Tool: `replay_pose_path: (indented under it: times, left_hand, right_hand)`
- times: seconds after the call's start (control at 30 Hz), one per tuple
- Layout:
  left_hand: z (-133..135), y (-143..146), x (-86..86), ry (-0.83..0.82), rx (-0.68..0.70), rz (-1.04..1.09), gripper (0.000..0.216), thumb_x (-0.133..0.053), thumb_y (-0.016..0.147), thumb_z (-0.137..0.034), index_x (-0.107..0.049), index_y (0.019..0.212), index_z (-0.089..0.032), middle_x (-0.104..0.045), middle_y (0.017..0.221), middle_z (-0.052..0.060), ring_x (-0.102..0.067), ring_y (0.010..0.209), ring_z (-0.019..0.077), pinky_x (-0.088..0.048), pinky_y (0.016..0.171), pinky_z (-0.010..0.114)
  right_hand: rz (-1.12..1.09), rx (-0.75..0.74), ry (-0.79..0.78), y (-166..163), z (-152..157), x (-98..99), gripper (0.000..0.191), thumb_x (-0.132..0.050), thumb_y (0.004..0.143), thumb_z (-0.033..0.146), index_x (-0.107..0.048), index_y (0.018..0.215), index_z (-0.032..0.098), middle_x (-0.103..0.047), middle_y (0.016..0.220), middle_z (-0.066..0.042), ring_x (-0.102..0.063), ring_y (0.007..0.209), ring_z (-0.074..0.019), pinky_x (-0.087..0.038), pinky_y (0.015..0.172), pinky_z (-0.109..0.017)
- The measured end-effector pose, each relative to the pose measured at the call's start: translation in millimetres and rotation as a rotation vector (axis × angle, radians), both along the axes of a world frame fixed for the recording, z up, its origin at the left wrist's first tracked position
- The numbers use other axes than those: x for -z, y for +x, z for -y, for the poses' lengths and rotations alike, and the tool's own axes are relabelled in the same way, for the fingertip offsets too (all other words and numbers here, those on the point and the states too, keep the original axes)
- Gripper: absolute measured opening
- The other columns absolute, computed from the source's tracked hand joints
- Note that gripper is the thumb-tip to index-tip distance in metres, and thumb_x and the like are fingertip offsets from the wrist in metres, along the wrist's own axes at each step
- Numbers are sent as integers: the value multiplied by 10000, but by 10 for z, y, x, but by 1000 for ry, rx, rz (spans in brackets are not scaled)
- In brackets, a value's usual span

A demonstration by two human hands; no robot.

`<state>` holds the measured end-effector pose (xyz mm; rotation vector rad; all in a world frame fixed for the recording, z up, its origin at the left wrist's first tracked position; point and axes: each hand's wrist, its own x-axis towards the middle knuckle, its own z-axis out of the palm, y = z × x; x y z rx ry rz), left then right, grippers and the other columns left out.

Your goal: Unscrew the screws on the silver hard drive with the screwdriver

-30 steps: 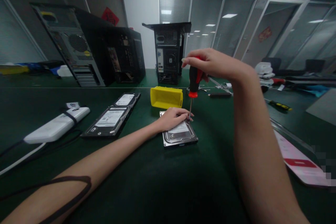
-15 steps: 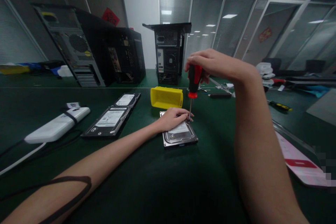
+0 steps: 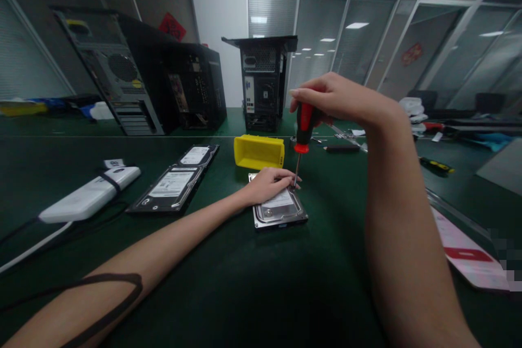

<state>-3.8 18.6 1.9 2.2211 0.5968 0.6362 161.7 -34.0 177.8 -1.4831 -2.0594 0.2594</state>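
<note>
A silver-topped hard drive point(image 3: 281, 212) with a white label lies flat on the green tabletop. My left hand point(image 3: 267, 185) rests across its far part, holding it down, with fingers reaching to the right edge beside the screwdriver shaft. My right hand point(image 3: 322, 95) is closed from above around the handle of a red and black screwdriver point(image 3: 304, 128). The screwdriver stands nearly upright, leaning slightly right at the top. Its tip meets the drive's right side, close to my left fingertips. Just behind the drive sits a yellow plastic bin point(image 3: 259, 152), its open side facing me.
Two more hard drives point(image 3: 173, 182) lie end to end at left, beside a white power strip point(image 3: 92, 193) with cables. Computer cases point(image 3: 263, 81) stand behind. Rightward are a black pen-like tool point(image 3: 342, 149), a yellow-black tool point(image 3: 436, 165) and a pink-white sheet point(image 3: 468, 250).
The screwdriver's handle has tipped slightly to the right, and my right hand's fingers have shifted around it. My left hand and the hard drive keep their places.
</note>
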Motion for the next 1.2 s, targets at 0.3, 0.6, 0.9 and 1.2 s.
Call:
replay_pose_path:
  times: [0.3, 0.6, 0.9, 1.2]
  left_hand:
    - [4, 6, -1, 9, -9, 9, 332, -488, 1007, -223, -734, 1179, -81, -800, 1103, 121, -730, 1013, 206, -527, 930, 326]
    - [2, 3, 1, 32, 0, 7, 336, -478, 1004, -224, -737, 1165, -82, -799, 1114, 121, -727, 1025, 207, -526, 942, 337]
    - [18, 19, -10, 28, -3, -3, 333, -475, 1000, -217, -741, 1158, -95, -800, 1116, 116, -728, 1032, 204, -528, 950, 332]
    - [24, 7, -26, 31, -8, -15, 339, -473, 1004, -226, -739, 1176, -104, -802, 1106, 110, -729, 1020, 203, -531, 953, 334]
  right_hand:
    - [13, 21, -24, 60, -104, 43, 359, -455, 1095, 372, -603, 845, 161, -640, 712, -46, -549, 492, -116, -419, 429, -230]
    - [-1, 41, 7, -26, -63, 19, 329, -459, 1092, 282, -629, 842, 153, -612, 679, -35, -519, 494, -110, -401, 428, -223]
    - [-5, 14, 30, -37, -90, 58, 383, -441, 1094, 417, -614, 852, 175, -614, 716, -33, -514, 543, -123, -413, 452, -226]
    - [62, 47, -26, -37, -24, -7, 364, -353, 1081, 187, -571, 790, 167, -614, 730, -36, -515, 516, -116, -428, 467, -233]
